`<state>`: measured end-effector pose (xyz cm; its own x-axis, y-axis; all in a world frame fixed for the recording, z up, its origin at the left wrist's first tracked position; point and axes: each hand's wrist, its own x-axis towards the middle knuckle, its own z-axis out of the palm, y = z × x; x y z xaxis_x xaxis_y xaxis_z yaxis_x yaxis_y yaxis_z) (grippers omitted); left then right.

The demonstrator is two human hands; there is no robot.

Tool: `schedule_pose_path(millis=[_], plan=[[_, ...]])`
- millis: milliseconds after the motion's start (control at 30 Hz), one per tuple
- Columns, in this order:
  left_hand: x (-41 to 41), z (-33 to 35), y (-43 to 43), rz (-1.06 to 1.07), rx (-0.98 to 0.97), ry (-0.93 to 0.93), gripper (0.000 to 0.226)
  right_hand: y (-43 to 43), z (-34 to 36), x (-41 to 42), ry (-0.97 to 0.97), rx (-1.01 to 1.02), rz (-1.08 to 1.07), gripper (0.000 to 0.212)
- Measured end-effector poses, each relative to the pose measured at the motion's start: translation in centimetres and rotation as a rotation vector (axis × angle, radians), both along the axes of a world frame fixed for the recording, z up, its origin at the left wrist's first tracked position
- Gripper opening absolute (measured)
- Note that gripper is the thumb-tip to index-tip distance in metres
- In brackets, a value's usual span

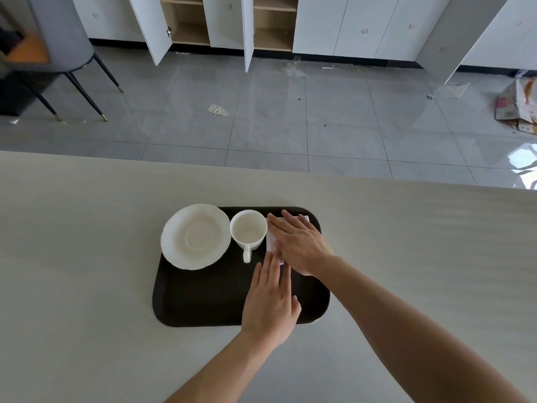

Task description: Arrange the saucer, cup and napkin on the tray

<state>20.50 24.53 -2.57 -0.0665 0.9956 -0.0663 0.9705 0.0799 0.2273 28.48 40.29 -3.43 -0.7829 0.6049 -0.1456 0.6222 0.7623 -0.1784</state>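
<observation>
Both hands lay flat, fingers extended: right hand [302, 245] pressing napkin [271, 242] at tray [203, 301] far right corner, left hand [271, 301] just nearside. Risk: sideways slip nudging adjacent cup [248, 231] into saucer [195, 236].

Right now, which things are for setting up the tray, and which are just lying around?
For the job: tray, saucer, cup, napkin under the flat right hand, left hand beside it.

Just lying around: chair, cardboard, paper scrap on the floor.
</observation>
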Motion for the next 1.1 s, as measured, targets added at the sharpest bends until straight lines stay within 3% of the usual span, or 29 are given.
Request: schedule_pose_path(millis=[200, 333, 433, 700, 867, 1100], plan=[[-0.4, -0.6, 0.0, -0.024, 0.006, 0.011, 0.073, -0.1, 0.1, 0.4, 0.046, -0.026, 0.006, 0.068], [-0.4, -0.8, 0.0, -0.028, -0.016, 0.026, 0.072, -0.6, 0.1, 2.4, 0.187, 0.031, -0.22, 0.057], [-0.3, -1.0, 0.1, -0.035, -0.039, 0.026, 0.073, -1.3, -0.4, 3.9, 0.165, 0.049, -0.322, 0.055], [-0.6, -1.1, 0.2, -0.047, -0.062, 0.035, 0.073, -1.3, -0.8, 4.5, 0.079, 0.001, -0.309, 0.058], [-1.1, -0.6, 0.0, -0.07, -0.035, 0.027, 0.069, -1.5, 0.3, 4.9, 0.241, -0.031, -0.449, 0.054], [-2.2, 0.8, -2.2, -0.08, -0.033, -0.001, 0.066, -3.2, 1.9, 5.8, 0.319, -0.077, -0.499, 0.051]])
